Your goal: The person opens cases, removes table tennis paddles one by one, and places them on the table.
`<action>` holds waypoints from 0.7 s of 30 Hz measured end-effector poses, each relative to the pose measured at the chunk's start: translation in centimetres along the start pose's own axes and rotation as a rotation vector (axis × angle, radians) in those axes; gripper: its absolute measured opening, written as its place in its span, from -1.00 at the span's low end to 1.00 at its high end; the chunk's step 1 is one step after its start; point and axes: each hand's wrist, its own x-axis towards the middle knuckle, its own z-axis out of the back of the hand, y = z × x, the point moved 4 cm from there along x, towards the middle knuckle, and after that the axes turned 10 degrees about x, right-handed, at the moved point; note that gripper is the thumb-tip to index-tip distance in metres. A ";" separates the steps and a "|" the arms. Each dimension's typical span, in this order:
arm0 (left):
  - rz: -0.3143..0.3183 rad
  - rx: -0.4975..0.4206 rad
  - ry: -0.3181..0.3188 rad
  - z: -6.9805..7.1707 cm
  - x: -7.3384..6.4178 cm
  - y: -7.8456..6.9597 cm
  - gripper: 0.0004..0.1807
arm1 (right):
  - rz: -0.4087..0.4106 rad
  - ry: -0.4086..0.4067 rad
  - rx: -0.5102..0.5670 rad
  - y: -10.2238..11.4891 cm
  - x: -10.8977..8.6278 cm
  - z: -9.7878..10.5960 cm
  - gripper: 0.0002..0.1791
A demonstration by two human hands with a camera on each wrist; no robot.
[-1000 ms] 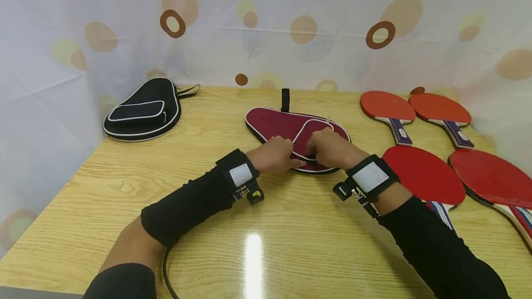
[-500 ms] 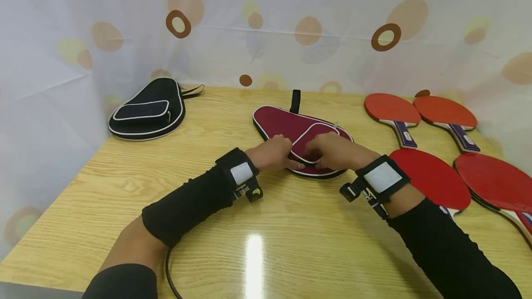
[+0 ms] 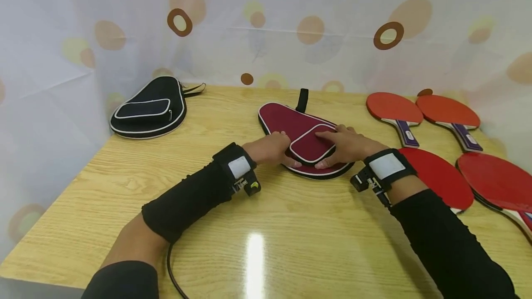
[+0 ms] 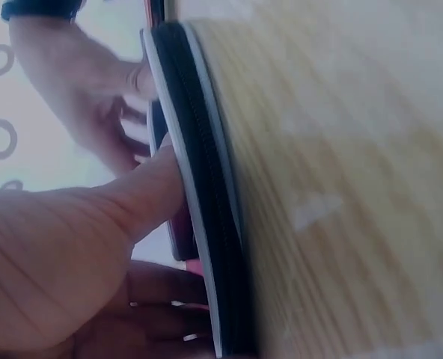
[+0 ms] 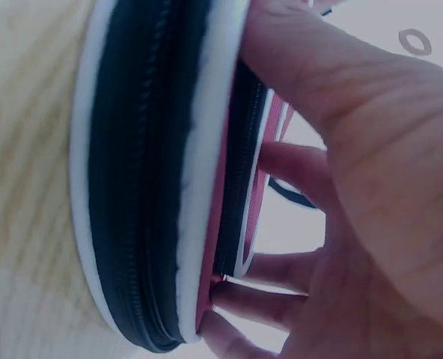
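Note:
A burgundy table tennis bat case (image 3: 282, 121) with white piping lies on the table, its front pocket (image 3: 312, 144) facing up. My left hand (image 3: 270, 149) holds the case at its near left side, fingers curled and thumb on the face by the edge. In the left wrist view the left thumb (image 4: 150, 187) rests beside the black zipped side (image 4: 199, 134). My right hand (image 3: 349, 144) lies over the pocket's right end, fingers spread. The right wrist view has the right thumb (image 5: 304, 60) on the case and the fingertips touching the pocket and face.
A black bat case (image 3: 149, 110) lies at the back left. On the right are several red bats, among them one far bat (image 3: 392, 107), another beside it (image 3: 446, 109) and a nearer one (image 3: 498, 181). A patterned curtain (image 3: 282, 26) closes off the back.
The burgundy case has shifted slightly right and turned a little. My right hand has gone from curled fingers at the pocket's near edge to spread fingers at its right end. The left hand stays put.

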 end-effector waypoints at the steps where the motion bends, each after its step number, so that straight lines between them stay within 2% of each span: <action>1: 0.000 0.011 0.007 0.0 0.1 0.2 -0.35 | -0.007 -0.004 -0.009 0.2 0.0 -0.1 0.07; 8: -0.018 0.056 0.048 0.0 0.7 1.1 -0.33 | -0.070 -0.020 -0.036 1.4 -0.3 -0.8 0.06; 13: -0.010 0.088 0.099 0.0 1.2 1.6 -0.22 | -0.116 -0.044 -0.062 2.2 -0.3 -1.4 0.02; 21: -0.032 0.114 0.117 0.5 0.9 2.4 -0.23 | -0.196 -0.107 -0.121 4.1 -0.3 -2.0 -0.02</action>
